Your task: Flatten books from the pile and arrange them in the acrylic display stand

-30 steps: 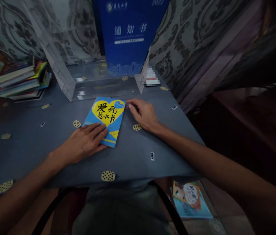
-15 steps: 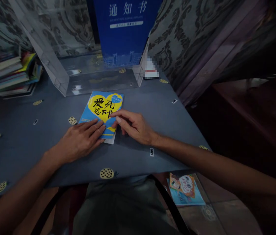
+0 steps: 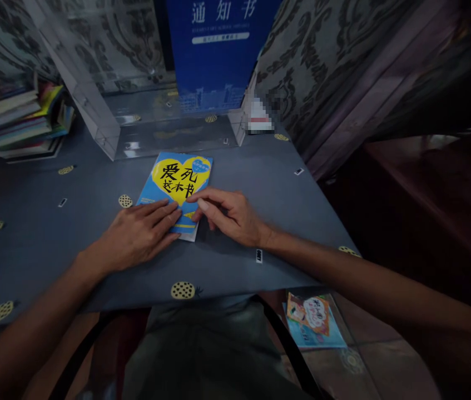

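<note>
A small blue book (image 3: 196, 173) with a yellow heart and black Chinese characters lies closed on the grey-blue tablecloth. White paper shows under its lower edge. My left hand (image 3: 141, 233) rests flat across the lower left of its cover, fingers stretched out and covering that corner. At the right edge of the book is my right hand (image 3: 233, 216). Its index finger reaches over the cover, the thumb lies close beside that finger, and the other fingers are loosely bent. Nothing is visibly held in it.
A clear acrylic stand (image 3: 108, 136) with a blue Chinese-lettered folder (image 3: 218, 66) stands behind the book. A stack of books (image 3: 18, 122) sits at the back left. Below the table's right front edge, a colourful booklet (image 3: 318, 328) lies on the floor. Patterned curtains hang behind.
The view has shifted slightly, so the table things sit a little differently in the picture. Both hands keep nearly the same place on the book.
</note>
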### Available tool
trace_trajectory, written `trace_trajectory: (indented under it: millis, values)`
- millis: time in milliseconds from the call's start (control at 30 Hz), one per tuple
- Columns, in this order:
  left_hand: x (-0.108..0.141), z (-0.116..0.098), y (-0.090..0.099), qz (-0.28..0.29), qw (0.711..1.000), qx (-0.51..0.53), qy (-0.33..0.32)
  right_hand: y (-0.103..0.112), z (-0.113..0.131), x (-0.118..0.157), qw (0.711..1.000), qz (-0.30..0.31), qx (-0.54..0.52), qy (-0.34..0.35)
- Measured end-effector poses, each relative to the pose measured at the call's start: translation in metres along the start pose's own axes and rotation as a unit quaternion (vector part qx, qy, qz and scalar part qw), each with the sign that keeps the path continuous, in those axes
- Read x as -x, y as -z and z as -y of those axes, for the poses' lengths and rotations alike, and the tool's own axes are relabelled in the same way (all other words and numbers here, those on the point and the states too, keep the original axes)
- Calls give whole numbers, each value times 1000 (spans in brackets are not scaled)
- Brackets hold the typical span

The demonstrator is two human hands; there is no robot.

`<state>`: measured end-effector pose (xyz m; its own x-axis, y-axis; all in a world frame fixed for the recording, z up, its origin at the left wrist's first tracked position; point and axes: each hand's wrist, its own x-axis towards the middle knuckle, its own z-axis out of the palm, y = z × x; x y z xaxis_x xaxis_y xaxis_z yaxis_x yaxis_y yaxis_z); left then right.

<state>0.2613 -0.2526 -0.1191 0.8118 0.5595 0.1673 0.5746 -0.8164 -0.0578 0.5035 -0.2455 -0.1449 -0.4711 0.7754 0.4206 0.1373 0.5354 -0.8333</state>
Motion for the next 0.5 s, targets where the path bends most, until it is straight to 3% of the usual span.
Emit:
trace_trajectory:
  millis: [200,400,500]
  values:
    - [1,0,-1,6,1000,11,11,1,-1,6,989,85,109,46]
    - [2,1,-3,-1,1000,24,9,-4,-4,8,970,94,159,156]
    - [3,1,-4,-3,1000,14,17,-7,-5,8,964,95,183,166]
